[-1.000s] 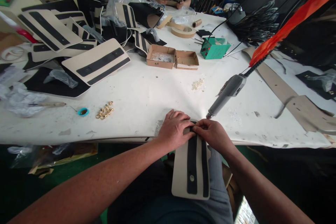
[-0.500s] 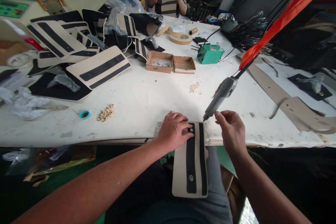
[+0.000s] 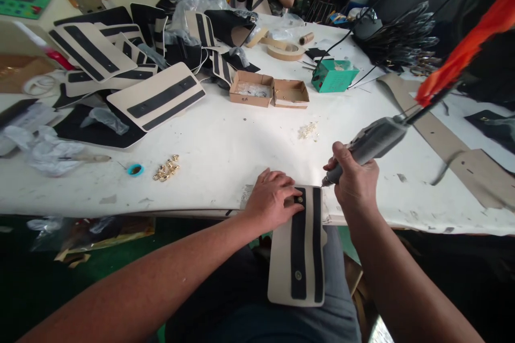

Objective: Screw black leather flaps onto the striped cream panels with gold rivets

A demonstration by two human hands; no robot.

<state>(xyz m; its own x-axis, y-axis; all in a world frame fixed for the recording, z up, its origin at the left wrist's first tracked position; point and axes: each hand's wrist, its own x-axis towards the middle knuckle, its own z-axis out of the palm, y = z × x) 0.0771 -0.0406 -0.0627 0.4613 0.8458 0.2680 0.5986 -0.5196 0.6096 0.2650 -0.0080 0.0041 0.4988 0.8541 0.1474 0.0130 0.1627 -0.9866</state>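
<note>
A cream panel with two black stripes and a snap button point(image 3: 298, 257) hangs over the near edge of the white table point(image 3: 225, 144) onto my lap. My left hand point(image 3: 272, 199) lies flat on the panel's top end, fingers spread beside a small metal fitting. Just to the right, my right hand point(image 3: 354, 179) is wrapped around a grey rotary tool point(image 3: 372, 142). The tool's tip points down at the panel's upper right corner. An orange-sheathed cable point(image 3: 466, 53) runs up from the tool to the right.
Gold fittings point(image 3: 166, 169) and a blue ring point(image 3: 135, 170) lie left of my hands. Two small cardboard boxes point(image 3: 267, 91), a green box point(image 3: 335, 75), tape rolls and several striped panels point(image 3: 159, 99) fill the far table. Another person stands at the far end.
My right hand left the panel's fitting, reached to the grey tool and gripped it; its tip now sits by the panel's corner. My left hand stayed on the panel.
</note>
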